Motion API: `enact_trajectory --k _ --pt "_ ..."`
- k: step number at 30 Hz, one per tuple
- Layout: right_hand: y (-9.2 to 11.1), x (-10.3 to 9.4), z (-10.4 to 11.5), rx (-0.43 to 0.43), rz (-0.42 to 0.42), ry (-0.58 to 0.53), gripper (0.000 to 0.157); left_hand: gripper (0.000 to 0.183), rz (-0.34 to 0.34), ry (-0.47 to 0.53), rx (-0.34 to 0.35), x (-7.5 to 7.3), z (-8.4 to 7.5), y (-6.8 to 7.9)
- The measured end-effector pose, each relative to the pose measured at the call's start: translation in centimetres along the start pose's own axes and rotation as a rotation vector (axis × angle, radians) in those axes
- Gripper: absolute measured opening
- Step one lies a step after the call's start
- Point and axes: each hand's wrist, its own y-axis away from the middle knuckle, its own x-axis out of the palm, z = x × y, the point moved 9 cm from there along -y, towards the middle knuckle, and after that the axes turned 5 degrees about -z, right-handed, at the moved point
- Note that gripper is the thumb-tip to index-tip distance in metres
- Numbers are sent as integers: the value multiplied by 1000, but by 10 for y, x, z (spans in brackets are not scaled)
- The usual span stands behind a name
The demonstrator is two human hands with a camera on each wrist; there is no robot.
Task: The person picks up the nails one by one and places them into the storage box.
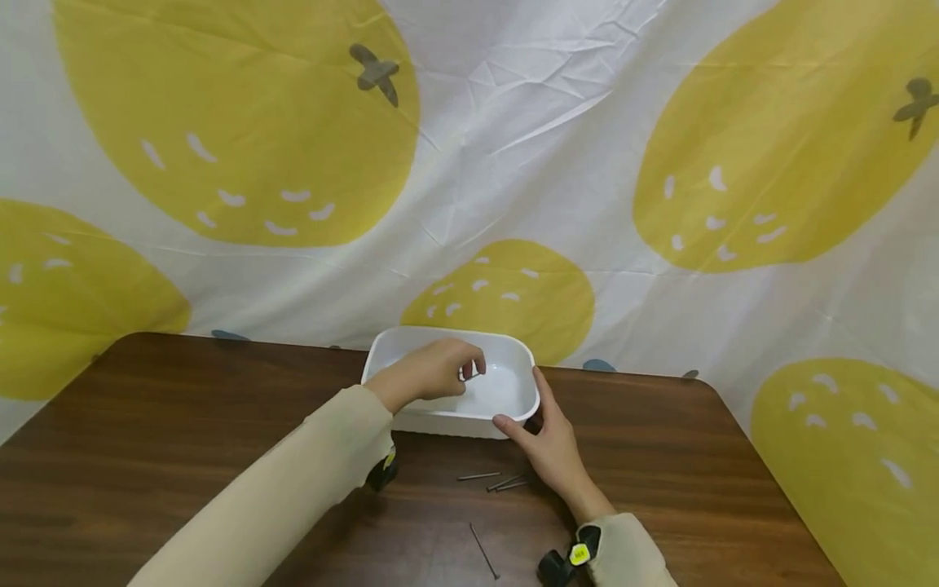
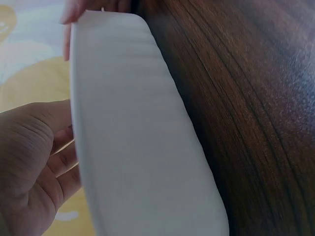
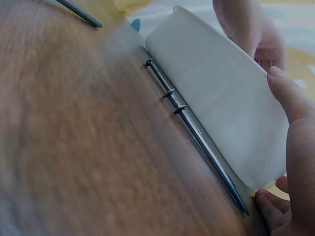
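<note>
A white rectangular tray (image 1: pixel 455 425) stands near the back of the table. My left hand (image 1: pixel 433 371) reaches over its front wall, fingers curled downward inside. A thin dark sliver, apparently a nail (image 1: pixel 473 376), shows at those fingertips, mostly hidden. In the left wrist view the tray's wall partly covers the left hand's fingers. My right hand (image 1: pixel 552 440) grips the tray's right end, thumb on the front rim and fingers around the side. Close in front of the tray lie several loose metal nails (image 3: pixel 206 147), just by the right hand.
Another nail (image 1: pixel 484 551) lies alone nearer the front of the brown wooden table (image 1: pixel 220 456). A white cloth (image 1: pixel 506 187) with yellow fruit prints hangs right behind the table's back edge.
</note>
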Motion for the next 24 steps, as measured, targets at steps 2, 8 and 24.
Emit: enact_trajectory --k 2,8,24 --pt "0 0 0 -3 0 -3 97 33 19 -13 -21 4 4 -3" --pt "0 0 0 -14 -1 -12 95 30 60 -27 -92 14 15 -12" --pt "1 -2 -1 -6 -3 -12 95 27 130 -37 -204 38 41 -22"
